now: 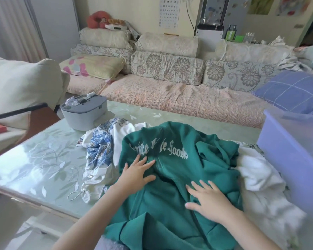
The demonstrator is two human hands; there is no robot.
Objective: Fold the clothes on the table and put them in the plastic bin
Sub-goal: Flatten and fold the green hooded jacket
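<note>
The sweatshirt [172, 179] is deep green with white gothic lettering. Left of the sweatshirt lies a white garment [100, 147] printed in blue paisley; right of it, plain white cloth [258, 177] and a translucent lilac plastic bin [293, 156]. Under it, the table [43, 159] is pale green with white leaves.

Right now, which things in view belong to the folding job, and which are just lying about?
Job: green zip sweatshirt with white lettering, under the flat left hand and right hand; blue-and-white patterned garment; white garment; translucent purple plastic bin.
Lying about: grey lidded plastic case on the table; blue checked cushion.
</note>
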